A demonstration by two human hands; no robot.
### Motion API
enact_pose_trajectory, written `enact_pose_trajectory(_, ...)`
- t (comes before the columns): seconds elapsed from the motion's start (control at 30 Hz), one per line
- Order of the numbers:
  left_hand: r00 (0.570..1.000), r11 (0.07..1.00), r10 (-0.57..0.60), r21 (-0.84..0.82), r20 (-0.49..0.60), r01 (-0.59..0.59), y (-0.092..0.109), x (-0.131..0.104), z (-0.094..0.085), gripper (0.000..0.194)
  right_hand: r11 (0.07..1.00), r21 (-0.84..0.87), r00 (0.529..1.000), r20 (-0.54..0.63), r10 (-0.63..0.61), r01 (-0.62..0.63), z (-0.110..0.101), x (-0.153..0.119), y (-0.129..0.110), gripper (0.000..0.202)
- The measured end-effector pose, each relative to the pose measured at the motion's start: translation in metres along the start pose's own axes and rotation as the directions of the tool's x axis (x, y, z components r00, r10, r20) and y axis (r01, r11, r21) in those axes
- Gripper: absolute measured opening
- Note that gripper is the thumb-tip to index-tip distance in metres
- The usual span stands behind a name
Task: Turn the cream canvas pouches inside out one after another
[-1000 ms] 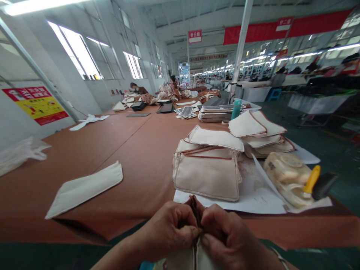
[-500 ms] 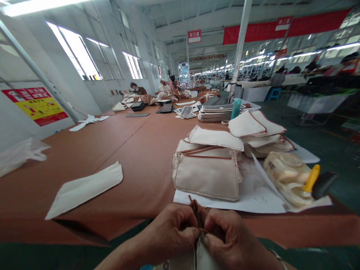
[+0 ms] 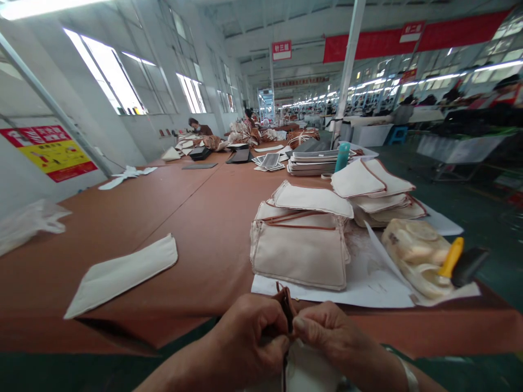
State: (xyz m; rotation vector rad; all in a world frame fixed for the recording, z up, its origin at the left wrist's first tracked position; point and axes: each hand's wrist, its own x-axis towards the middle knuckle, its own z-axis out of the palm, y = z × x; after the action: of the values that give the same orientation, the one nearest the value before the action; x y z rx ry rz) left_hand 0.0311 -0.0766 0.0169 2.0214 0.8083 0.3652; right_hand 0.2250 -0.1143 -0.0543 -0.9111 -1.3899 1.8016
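Observation:
Low in front of me, just off the table's near edge, both my hands pinch a cream fabric panel (image 3: 308, 367) with brown edging. My left hand (image 3: 255, 335) is closed on the brown-edged part of it. Beside it, my right hand (image 3: 333, 332) pinches the same edging with thumb and finger. A brown strip end (image 3: 285, 299) sticks up between the hands. The lower part of the panel runs out of view. Straight ahead lies a stack of cream panels with brown edging (image 3: 300, 253) on white paper (image 3: 384, 288).
One cream panel (image 3: 126, 277) lies at the left on the brown table (image 3: 196, 234). On the right are another panel stack (image 3: 371, 188), a cut plastic jug (image 3: 412, 245) and a yellow-handled brush (image 3: 451, 257). A teal bottle (image 3: 342, 157) stands behind. A person (image 3: 200, 128) is far back.
My right hand has shifted and turned slightly, its fingertips now higher on the brown edging. The brown strip end has opened out a little. My left hand stays nearly in place.

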Motion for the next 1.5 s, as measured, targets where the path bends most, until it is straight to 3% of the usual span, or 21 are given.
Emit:
enact_pose_trajectory(0.13,0.998,0.996,0.071,0.063,0.000,-0.070,0.005,0.000,-0.005,0.019,0.995,-0.089,0.999,-0.001,-0.035,0.035,0.001,-0.002,-0.006,0.043)
enact_pose_trajectory(0.27,0.999,0.999,0.048,0.001,-0.025,-0.048,0.006,0.000,-0.004,0.018,0.938,-0.304,0.983,-0.020,-0.181,0.166,0.005,-0.006,-0.019,0.039)
enact_pose_trajectory(0.43,0.997,0.993,-0.076,-0.092,-0.004,0.076,0.004,0.000,-0.003,0.014,0.675,-0.668,0.900,-0.019,-0.435,0.313,0.009,-0.003,-0.008,0.029)
enact_pose_trajectory(0.53,0.979,0.962,-0.176,-0.192,0.105,0.193,0.001,0.001,-0.007,0.015,0.568,-0.743,0.851,0.002,-0.526,0.353,0.009,0.000,0.003,0.025)
enact_pose_trajectory(0.6,0.969,0.939,-0.172,-0.267,0.176,0.215,0.000,0.001,-0.010,0.019,0.548,-0.740,0.828,0.022,-0.560,0.390,0.009,0.000,0.008,0.023)
enact_pose_trajectory(0.7,0.978,0.948,-0.134,-0.268,0.160,0.174,-0.002,0.000,-0.009,0.017,0.581,-0.707,0.829,0.013,-0.560,0.404,0.007,-0.002,0.007,0.023)
enact_pose_trajectory(0.87,1.000,0.999,-0.026,-0.022,0.014,0.026,-0.003,-0.006,0.001,0.015,0.739,-0.602,0.922,-0.010,-0.387,0.304,0.005,-0.007,-0.006,0.028)
enact_pose_trajectory(0.97,0.999,0.987,0.029,0.162,-0.038,-0.022,-0.004,-0.009,0.006,0.014,0.747,-0.605,0.946,0.034,-0.323,0.277,0.006,-0.007,-0.012,0.026)
enact_pose_trajectory(1.03,0.998,0.981,0.046,0.190,-0.046,-0.036,-0.004,-0.010,0.007,0.012,0.732,-0.623,0.945,0.037,-0.325,0.276,0.008,-0.007,-0.012,0.023)
enact_pose_trajectory(1.13,1.000,1.000,-0.005,0.027,0.013,0.005,-0.002,-0.009,0.002,0.011,0.712,-0.646,0.927,-0.018,-0.374,0.275,0.010,-0.006,-0.010,0.022)
enact_pose_trajectory(1.23,0.983,0.958,-0.109,-0.248,0.144,0.143,-0.003,-0.008,-0.006,0.010,0.711,-0.654,0.916,-0.070,-0.395,0.257,0.011,-0.007,-0.009,0.022)
enact_pose_trajectory(1.33,0.963,0.869,-0.140,-0.437,0.231,0.232,-0.006,-0.007,-0.011,0.032,0.748,-0.615,0.930,-0.065,-0.362,0.249,0.010,-0.010,-0.013,0.024)
enact_pose_trajectory(1.5,0.968,0.808,-0.108,-0.547,0.225,0.217,-0.006,-0.001,-0.010,0.053,0.774,-0.585,0.938,-0.062,-0.341,0.243,0.011,-0.013,-0.021,0.025)
